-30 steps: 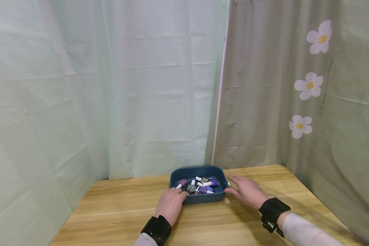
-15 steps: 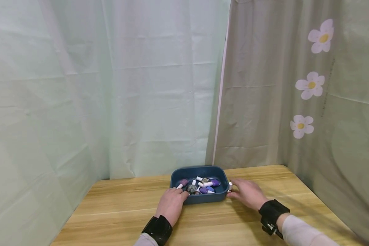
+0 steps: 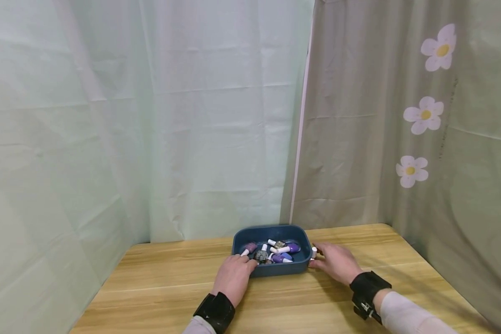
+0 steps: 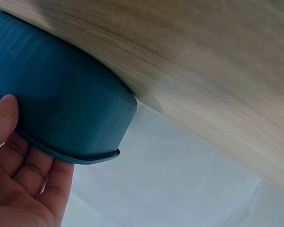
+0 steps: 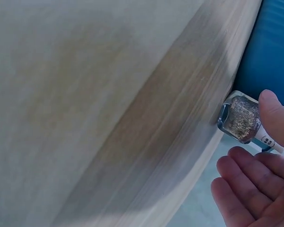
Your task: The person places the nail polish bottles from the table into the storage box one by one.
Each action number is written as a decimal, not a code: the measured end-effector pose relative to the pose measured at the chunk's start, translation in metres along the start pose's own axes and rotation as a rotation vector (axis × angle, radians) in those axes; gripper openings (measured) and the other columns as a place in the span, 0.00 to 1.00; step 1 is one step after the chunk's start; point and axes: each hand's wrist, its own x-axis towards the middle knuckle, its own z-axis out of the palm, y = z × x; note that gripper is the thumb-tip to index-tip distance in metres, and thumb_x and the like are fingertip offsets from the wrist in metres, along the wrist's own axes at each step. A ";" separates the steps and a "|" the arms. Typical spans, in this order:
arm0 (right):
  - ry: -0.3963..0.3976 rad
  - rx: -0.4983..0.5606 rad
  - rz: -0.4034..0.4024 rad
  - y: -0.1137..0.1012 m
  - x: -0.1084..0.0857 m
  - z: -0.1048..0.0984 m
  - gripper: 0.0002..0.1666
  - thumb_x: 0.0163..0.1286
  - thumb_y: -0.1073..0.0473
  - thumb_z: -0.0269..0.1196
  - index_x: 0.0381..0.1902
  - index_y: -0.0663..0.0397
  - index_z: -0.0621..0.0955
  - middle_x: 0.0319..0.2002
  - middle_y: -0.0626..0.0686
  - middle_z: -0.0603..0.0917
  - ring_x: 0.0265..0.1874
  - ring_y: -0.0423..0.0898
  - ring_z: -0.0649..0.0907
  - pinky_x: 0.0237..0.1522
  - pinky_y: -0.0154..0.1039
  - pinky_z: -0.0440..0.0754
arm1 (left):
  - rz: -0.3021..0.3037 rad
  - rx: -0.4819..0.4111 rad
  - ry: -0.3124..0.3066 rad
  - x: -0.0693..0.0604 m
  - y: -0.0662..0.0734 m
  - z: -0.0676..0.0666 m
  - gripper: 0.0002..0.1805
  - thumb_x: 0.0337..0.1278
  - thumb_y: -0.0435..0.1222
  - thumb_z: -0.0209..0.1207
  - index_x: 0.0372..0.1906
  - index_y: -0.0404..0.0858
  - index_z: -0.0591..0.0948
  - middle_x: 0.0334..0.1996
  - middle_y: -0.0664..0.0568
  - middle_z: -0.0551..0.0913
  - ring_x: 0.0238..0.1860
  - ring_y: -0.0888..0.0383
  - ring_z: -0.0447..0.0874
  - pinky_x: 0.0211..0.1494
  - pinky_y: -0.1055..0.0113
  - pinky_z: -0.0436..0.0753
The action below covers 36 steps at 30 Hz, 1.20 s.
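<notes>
A dark blue plastic bin [image 3: 277, 269] stands on the wooden table, holding several nail polish bottles. My left hand [image 3: 234, 278] grips its near left rim, thumb [image 4: 4, 118] on the outer wall and fingers over the edge. Just outside the bin's right end, a nail polish bottle with silver glitter [image 5: 244, 118] stands upright by the wall, its white cap [image 3: 314, 252] up. My right hand [image 3: 336, 263] pinches this bottle between thumb and index finger near the cap; the other fingers are loosely bent. Inside lie purple bottles [image 3: 293, 247], a dark glitter one [image 3: 260, 255] and a mauve one [image 3: 250, 247].
The wooden table [image 3: 158, 287] runs back to a pale curtain [image 3: 217, 139] close behind the bin. At the right hangs a grey-green curtain [image 3: 342, 139] with white flowers. Black straps [image 3: 369, 287] circle both wrists.
My right thumb and fingers have come in around the upright bottle, whose white cap shows more clearly. The left hand stays on the rim. The head view has shifted slightly.
</notes>
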 end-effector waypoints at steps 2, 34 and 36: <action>0.007 -0.002 0.004 0.000 0.000 0.001 0.20 0.62 0.47 0.83 0.46 0.43 0.87 0.41 0.46 0.91 0.41 0.49 0.90 0.43 0.53 0.87 | -0.001 -0.001 -0.003 0.000 0.000 0.000 0.12 0.63 0.26 0.70 0.44 0.46 0.93 0.33 0.57 0.87 0.38 0.56 0.84 0.49 0.58 0.85; 0.031 0.002 0.057 0.002 -0.008 -0.001 0.17 0.64 0.55 0.82 0.35 0.44 0.81 0.29 0.40 0.80 0.28 0.39 0.78 0.32 0.44 0.77 | 0.010 -0.001 -0.007 0.004 0.006 0.001 0.10 0.64 0.28 0.70 0.43 0.46 0.93 0.34 0.57 0.88 0.38 0.56 0.84 0.49 0.58 0.84; 0.025 0.000 0.062 0.002 -0.009 -0.004 0.18 0.64 0.55 0.82 0.34 0.44 0.80 0.29 0.40 0.80 0.28 0.39 0.77 0.33 0.44 0.77 | 0.006 -0.002 -0.012 0.004 0.005 0.003 0.10 0.64 0.28 0.70 0.43 0.46 0.93 0.34 0.57 0.88 0.38 0.56 0.84 0.49 0.58 0.85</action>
